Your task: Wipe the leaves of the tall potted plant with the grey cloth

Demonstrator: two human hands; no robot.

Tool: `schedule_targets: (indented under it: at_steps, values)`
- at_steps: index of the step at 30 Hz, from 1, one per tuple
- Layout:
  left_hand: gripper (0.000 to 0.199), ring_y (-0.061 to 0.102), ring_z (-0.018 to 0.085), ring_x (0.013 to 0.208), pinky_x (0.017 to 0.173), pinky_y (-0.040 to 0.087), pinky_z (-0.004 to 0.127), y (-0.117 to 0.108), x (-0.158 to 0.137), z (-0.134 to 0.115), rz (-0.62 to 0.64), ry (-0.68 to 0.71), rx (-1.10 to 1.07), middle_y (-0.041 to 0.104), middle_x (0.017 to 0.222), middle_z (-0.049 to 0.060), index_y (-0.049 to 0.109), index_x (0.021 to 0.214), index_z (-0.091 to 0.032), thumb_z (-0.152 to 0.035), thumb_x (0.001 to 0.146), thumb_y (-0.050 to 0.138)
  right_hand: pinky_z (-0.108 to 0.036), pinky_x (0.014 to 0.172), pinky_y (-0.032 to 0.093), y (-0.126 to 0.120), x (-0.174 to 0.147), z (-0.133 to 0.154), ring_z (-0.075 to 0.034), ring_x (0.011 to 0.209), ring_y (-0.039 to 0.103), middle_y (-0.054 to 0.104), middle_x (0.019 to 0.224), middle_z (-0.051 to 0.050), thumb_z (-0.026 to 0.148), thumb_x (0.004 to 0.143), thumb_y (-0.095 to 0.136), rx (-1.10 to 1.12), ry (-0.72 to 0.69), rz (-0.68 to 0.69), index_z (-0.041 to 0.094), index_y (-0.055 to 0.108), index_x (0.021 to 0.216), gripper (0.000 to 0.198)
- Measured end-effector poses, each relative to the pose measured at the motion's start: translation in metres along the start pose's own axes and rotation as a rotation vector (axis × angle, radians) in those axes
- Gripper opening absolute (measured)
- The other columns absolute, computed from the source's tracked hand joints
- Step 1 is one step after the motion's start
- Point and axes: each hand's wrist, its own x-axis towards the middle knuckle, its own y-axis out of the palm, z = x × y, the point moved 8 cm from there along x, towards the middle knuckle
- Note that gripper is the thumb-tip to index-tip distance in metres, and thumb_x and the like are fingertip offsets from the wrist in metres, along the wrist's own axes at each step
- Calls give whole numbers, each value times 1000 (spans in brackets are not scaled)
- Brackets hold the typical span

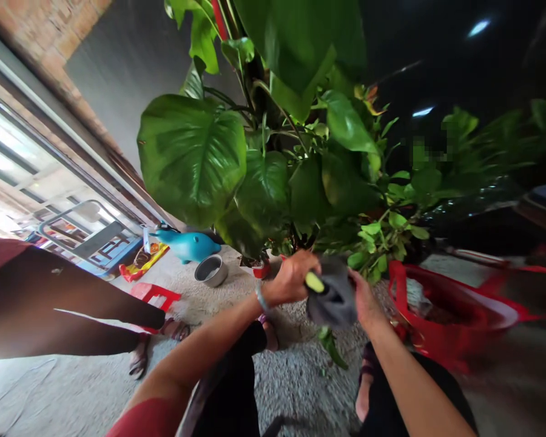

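My left hand (295, 278), with a pale bangle on its wrist, is closed round a tool handle (315, 282) with a yellow-green end. Just right of it is a dark grey, soft-looking piece (333, 309), blurred, perhaps cloth or a bag. My right hand (366, 303) grips this grey piece from its right side, its fingertips partly hidden. The tool's working end cannot be made out. Both hands are low in front of a large leafy plant (195, 158). Below them a loose green leaf (331, 347) lies on the rough floor.
On the right stands a red bag (455, 340) with something inside. To the left are a metal bowl (211, 271), a blue dolphin-shaped toy (191, 245) and a red plastic stool (157, 296). Another person's legs (73, 297) stand close at the left.
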Motion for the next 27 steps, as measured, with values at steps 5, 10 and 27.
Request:
schedule_targets:
  at_steps: [5, 10, 27]
  values:
    - [18, 68, 20, 80, 72, 57, 34, -44, -41, -36, 108, -125, -135, 70, 87, 2, 61, 84, -26, -15, 74, 71, -34, 55, 61, -9, -3, 1, -24, 69, 76, 78, 79, -3, 40, 80, 77, 29, 47, -29, 26, 68, 91, 19]
    - [13, 67, 24, 100, 90, 57, 45, -140, 41, -69, -624, 10, 123, 66, 100, 6, 59, 88, -25, -28, 90, 71, -31, 50, 57, -12, -3, 4, -23, 67, 75, 77, 77, -1, 38, 81, 75, 50, 62, -95, 28, 66, 89, 16]
    - [9, 63, 22, 94, 84, 52, 38, -151, -47, -30, -491, 48, 384, 68, 99, 5, 57, 93, -25, -21, 88, 63, -28, 53, 55, -9, -4, 11, -17, 65, 74, 74, 77, 7, 21, 67, 79, 103, 47, -170, 26, 63, 83, 23]
